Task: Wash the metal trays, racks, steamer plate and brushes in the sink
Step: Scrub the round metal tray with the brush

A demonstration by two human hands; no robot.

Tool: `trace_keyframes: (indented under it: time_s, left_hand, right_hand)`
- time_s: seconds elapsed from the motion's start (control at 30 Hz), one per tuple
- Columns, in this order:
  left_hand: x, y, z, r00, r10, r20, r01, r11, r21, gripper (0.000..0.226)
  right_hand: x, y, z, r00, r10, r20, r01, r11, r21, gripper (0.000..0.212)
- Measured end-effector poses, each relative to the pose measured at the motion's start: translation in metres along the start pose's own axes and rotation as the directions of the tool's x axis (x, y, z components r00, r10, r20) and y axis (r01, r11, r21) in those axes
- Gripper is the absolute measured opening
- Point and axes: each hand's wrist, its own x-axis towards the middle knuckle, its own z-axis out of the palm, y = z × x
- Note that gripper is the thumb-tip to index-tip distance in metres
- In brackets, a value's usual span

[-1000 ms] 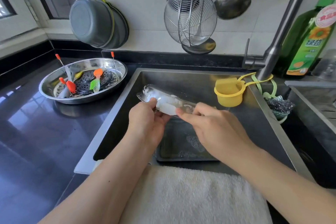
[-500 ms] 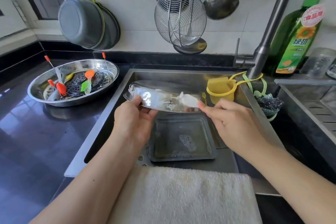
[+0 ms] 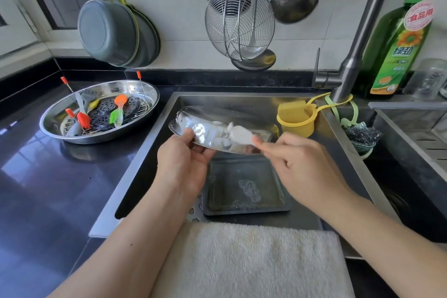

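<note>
My left hand (image 3: 183, 164) grips the near rim of a round shiny metal tray (image 3: 208, 128), held tilted over the sink (image 3: 242, 100). My right hand (image 3: 302, 167) pinches a white soapy cloth (image 3: 239, 134) against the tray's underside. Below them a dark rectangular baking tray (image 3: 244, 189) lies in the sink with foam in it. On the counter to the left sits a second round metal tray (image 3: 145, 94) holding a perforated steamer plate (image 3: 106, 109), a wire rack and several silicone brushes (image 3: 118, 109).
A white towel (image 3: 254, 261) drapes over the sink's front edge. The faucet (image 3: 358, 48) rises at the right, with a yellow sponge holder (image 3: 296, 117), a steel scourer (image 3: 362, 134) and a green detergent bottle (image 3: 399, 46). Ladles, a wire skimmer (image 3: 239, 24) and pans hang on the wall.
The metal tray was turned and lifted from edge-on to showing its broad underside. My right hand slid the cloth rightward along it. The view shifted slightly.
</note>
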Motion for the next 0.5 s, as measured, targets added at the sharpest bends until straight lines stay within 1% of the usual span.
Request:
trace_keyframes:
  time_s: [0.13, 0.2, 0.23, 0.3, 0.33, 0.37, 0.4, 0.43, 0.47, 0.5]
  left_hand:
    - [0.005, 0.009, -0.002, 1.000, 0.015, -0.018, -0.018, 0.981, -0.192, 0.024]
    - [0.008, 0.010, -0.001, 1.000, 0.023, -0.011, -0.025, 0.967, -0.255, 0.026]
    - [0.008, 0.010, 0.000, 1.000, 0.024, -0.007, -0.025, 0.964, -0.264, 0.026]
    - [0.007, 0.008, 0.001, 1.000, 0.010, -0.013, -0.013, 0.964, -0.266, 0.025]
    - [0.006, 0.007, 0.002, 1.000, 0.001, -0.017, -0.005, 0.964, -0.267, 0.025]
    - [0.005, 0.007, 0.003, 1.000, -0.006, -0.019, 0.001, 0.963, -0.270, 0.024]
    - [0.004, 0.006, 0.003, 1.000, -0.009, -0.019, 0.004, 0.962, -0.274, 0.024]
    - [0.005, 0.006, 0.003, 1.000, -0.008, -0.022, 0.002, 0.961, -0.275, 0.025]
    - [0.005, 0.006, 0.003, 1.000, -0.007, -0.029, -0.002, 0.962, -0.273, 0.025]
    - [0.005, 0.006, 0.003, 0.999, -0.006, -0.036, -0.004, 0.963, -0.270, 0.025]
  right_hand:
    - [-0.002, 0.018, -0.009, 0.986, 0.108, -0.125, -0.109, 0.994, 0.002, 0.042]
    - [0.000, 0.009, -0.005, 0.975, 0.143, -0.171, -0.143, 0.990, 0.016, 0.048]
    - [0.001, -0.001, -0.001, 0.978, 0.124, -0.169, -0.120, 0.992, 0.033, 0.049]
    - [0.002, -0.021, 0.008, 0.992, 0.049, -0.117, -0.042, 0.997, 0.063, 0.051]
    - [0.001, -0.025, 0.010, 0.995, 0.024, -0.093, -0.019, 0.998, 0.053, 0.051]
    - [0.002, -0.024, 0.010, 0.995, 0.032, -0.092, -0.028, 0.999, 0.036, 0.050]
    - [0.004, -0.016, 0.008, 0.990, 0.087, -0.107, -0.085, 0.996, 0.029, 0.049]
    - [0.007, -0.006, 0.005, 0.976, 0.179, -0.128, -0.175, 0.984, 0.039, 0.047]
    - [0.009, 0.005, 0.002, 0.952, 0.275, -0.136, -0.270, 0.961, 0.054, 0.046]
    - [0.009, 0.011, -0.001, 0.931, 0.338, -0.138, -0.333, 0.941, 0.065, 0.045]
